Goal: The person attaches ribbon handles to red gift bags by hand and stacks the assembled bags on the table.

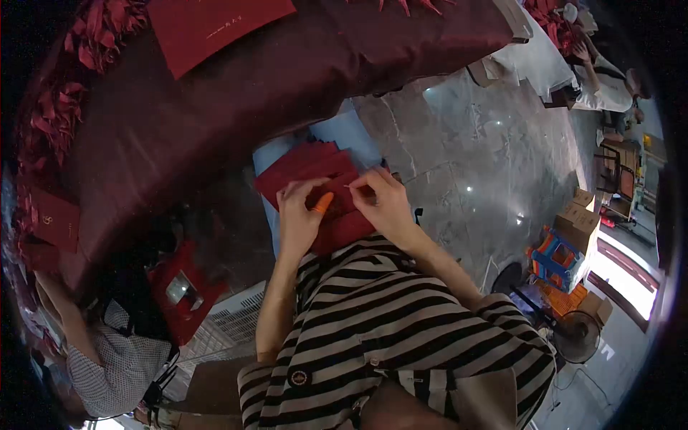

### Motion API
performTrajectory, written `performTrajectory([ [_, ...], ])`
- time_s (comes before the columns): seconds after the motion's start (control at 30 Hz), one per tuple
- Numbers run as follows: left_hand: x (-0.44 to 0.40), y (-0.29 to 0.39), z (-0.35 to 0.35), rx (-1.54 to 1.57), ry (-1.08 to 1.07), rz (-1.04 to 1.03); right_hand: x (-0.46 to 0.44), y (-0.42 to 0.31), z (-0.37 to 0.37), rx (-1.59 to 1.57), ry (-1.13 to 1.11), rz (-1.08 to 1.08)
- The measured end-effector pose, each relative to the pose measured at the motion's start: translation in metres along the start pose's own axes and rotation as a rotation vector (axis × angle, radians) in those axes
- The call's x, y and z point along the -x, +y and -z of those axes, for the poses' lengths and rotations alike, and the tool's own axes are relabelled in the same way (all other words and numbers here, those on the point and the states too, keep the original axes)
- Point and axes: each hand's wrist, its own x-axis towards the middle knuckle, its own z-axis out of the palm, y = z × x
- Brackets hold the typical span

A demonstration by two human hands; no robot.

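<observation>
Several layered pieces of dark red material (304,159) lie on my lap, over light blue trousers. My left hand (301,211) rests on their near part, its fingers bent, with an orange cover (324,203) on one finger. To its right, my right hand (380,201) has thumb and forefinger pinched together above the red material. Something small and pale shows at that pinch, too small to name. The two hands are a short way apart.
A table with a dark red cloth (251,93) stands ahead, bearing a red printed sheet (215,29). A person (118,358) sits at the left, another (602,86) is far right. Cardboard boxes (575,223), a fan (577,337) and a white crate (226,326) stand around.
</observation>
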Motion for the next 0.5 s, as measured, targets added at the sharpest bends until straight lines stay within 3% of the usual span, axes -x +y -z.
performTrajectory([
  [0.1, -0.001, 0.001, 0.003, 0.096, -0.019, 0.064, -0.002, 0.001, -0.009, 0.072, 0.060, 0.113],
  [0.4, 0.007, 0.015, -0.002, -0.023, 0.067, -0.019, -0.003, -0.014, -0.014, 0.292, 0.032, 0.146],
  [0.5, 0.008, 0.016, 0.003, -0.015, 0.070, 0.029, -0.008, -0.006, -0.015, 0.022, 0.023, 0.074],
])
